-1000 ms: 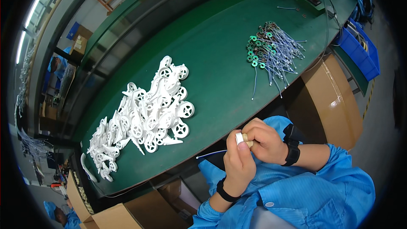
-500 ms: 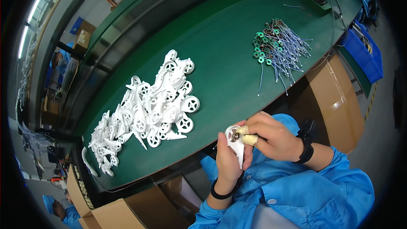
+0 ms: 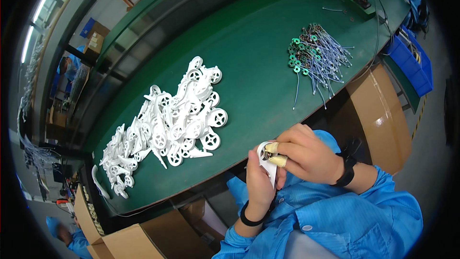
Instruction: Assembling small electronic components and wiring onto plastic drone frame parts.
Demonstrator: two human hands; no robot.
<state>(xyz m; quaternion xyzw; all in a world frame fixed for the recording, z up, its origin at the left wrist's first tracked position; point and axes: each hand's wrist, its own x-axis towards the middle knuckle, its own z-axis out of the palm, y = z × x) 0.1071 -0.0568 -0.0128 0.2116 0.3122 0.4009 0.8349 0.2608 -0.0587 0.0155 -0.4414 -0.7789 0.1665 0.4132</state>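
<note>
My left hand (image 3: 259, 184) grips a white plastic housing (image 3: 267, 167) with a round end and a tapered tail, held just off the near table edge. Over its round end, my right hand (image 3: 309, 156) pinches a small dark and coppery coil part (image 3: 269, 153) between fingertips in yellowish finger cots. The fingertips partly cover the coil, so how deep it sits in the ring cannot be made out. On the table to the left lies a heap of similar white housings (image 3: 191, 105). Farther right is a bunch of wired coil parts (image 3: 320, 57) with green discs and pale blue leads.
The green table (image 3: 249, 67) curves across the view. A dark green press-like fixture (image 3: 359, 5) with cables stands at the far right. Below the edge are cardboard boxes (image 3: 381, 120), (image 3: 129, 242) and a blue bin (image 3: 409, 62). Other people in blue work at the margins.
My right fingertips have shifted slightly on the coil, and the housing has turned a little, showing its round end more edge-on. Both hands keep their hold.
</note>
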